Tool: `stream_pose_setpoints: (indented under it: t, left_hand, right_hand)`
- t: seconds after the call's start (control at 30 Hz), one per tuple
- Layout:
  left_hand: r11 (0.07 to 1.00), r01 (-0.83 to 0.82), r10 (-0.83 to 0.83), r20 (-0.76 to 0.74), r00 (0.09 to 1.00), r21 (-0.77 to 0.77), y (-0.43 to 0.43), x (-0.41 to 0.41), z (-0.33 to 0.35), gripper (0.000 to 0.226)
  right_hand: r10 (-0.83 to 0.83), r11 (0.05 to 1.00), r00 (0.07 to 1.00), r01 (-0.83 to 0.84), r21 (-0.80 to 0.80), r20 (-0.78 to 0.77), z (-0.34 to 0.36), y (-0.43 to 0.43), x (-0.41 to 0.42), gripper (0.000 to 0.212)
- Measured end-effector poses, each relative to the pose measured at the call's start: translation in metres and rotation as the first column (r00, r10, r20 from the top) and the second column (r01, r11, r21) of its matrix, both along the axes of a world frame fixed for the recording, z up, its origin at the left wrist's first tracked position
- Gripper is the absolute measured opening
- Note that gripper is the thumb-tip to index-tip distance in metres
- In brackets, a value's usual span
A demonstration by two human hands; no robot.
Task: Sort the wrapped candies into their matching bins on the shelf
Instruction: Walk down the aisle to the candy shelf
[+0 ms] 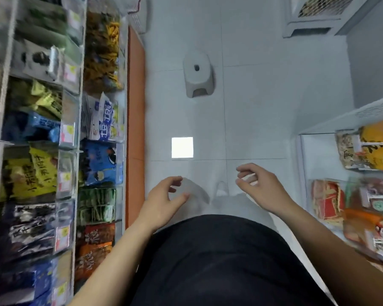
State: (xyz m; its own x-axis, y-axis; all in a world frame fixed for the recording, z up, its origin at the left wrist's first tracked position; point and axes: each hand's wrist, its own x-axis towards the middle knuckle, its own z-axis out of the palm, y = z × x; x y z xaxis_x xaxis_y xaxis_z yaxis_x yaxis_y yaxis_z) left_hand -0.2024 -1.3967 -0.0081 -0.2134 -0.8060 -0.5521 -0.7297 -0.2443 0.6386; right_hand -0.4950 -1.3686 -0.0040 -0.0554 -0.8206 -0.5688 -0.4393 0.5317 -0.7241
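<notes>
I look straight down an aisle. My left hand (164, 199) hangs over the floor with fingers loosely curled and nothing in it. My right hand (259, 184) hovers to the right of it, fingers loosely bent, also without anything in it. Clear shelf bins (71, 120) on the left hold wrapped snack packs: yellow (31, 175), blue (100, 160), green (97, 204) and orange-brown (93, 246). More clear bins (305, 151) on the right hold yellow and red-orange packs (327, 202). No loose candy shows in either hand.
White tiled floor (252, 107) runs between the two shelves. A grey plastic stool (198, 76) stands further up the aisle. An orange base strip (135, 107) edges the left shelf. A white unit (314, 21) sits at the top right.
</notes>
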Motion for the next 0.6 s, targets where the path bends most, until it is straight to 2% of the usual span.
stream_pose_setpoints:
  t: [0.17,0.27,0.6]
  left_hand:
    - [0.994,-0.105,0.105,0.028,0.994,0.019,-0.089,0.011,-0.021,0.059]
    - [0.993,-0.113,0.113,0.022,0.993,0.03,-0.163,0.012,-0.034,0.058]
    - [1.0,-0.022,0.022,-0.09,0.996,0.009,-0.429,-0.061,-0.013,0.057]
  right_hand:
    - [0.067,0.998,0.997,-0.067,0.003,0.026,-0.007,-0.13,0.007,0.021]
    - [0.087,0.996,0.996,-0.088,0.034,0.01,-0.014,-0.197,0.01,0.022]
    - [-0.064,0.982,0.997,0.07,0.176,-0.035,-0.012,-0.352,-0.041,0.022]
